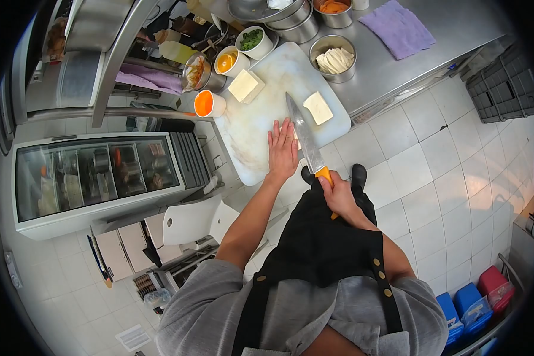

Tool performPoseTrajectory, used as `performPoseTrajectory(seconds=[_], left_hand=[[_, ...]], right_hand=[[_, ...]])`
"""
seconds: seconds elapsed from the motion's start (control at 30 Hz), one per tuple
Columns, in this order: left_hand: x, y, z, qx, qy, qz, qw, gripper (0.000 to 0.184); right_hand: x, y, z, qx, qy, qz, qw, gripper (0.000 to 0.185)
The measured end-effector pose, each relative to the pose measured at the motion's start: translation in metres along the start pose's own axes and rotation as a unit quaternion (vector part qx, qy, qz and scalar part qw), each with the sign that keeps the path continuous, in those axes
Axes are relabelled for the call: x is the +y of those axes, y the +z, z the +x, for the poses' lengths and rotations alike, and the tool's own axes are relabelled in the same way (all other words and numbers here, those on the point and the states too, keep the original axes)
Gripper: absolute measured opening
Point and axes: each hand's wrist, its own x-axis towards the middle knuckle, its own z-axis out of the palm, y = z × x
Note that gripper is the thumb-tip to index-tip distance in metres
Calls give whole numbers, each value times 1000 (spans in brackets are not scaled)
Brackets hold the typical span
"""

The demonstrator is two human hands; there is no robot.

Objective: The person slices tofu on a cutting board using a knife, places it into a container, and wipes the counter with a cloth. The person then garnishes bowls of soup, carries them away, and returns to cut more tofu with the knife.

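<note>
My right hand (338, 193) is closed around the yellow handle of a large kitchen knife (307, 139). The wide blade points away from me over the white cutting board (234, 133). Flat and with fingers stretched out, my left hand (283, 148) lies just left of the blade. A small pale piece (297, 140) shows between that hand and the knife, mostly hidden. Right of the blade sits a pale block (318, 108), like tofu or cheese. A thicker block of the same kind (246, 86) rests at the board's far left.
Beyond the board stand a metal bowl of white slices (336, 61), a cup of chopped greens (251, 40), a cup of orange food (226, 61) and an orange-filled cup (204, 104). A purple cloth (397, 28) lies on the steel counter (368, 77). A glass-topped fridge (98, 178) is leftward.
</note>
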Motion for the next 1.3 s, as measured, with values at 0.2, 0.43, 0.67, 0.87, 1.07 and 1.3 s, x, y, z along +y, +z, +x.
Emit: performPoseTrajectory(seconds=[0.2,0.43,0.67,0.87,1.07,1.3], left_hand=[[-7,-3,14,0,-14,-19,1000,54],[0,-2,32,-27,-41,28,998,61],[0,-6,37,-72,-68,52,994,66],[1,-4,36,-69,-68,75,993,70],[3,-5,37,-72,-71,75,992,72],[5,-6,37,-80,-79,70,991,73]], right_hand=[[-1,-4,3,7,-23,-1,1000,29],[3,-5,3,1,-17,0,1000,29],[-2,-7,2,-8,-7,5,1000,30],[2,-5,2,-14,-6,-16,1000,31],[0,-4,2,-12,-19,-18,1000,31],[0,-5,4,-22,-22,-15,999,29]])
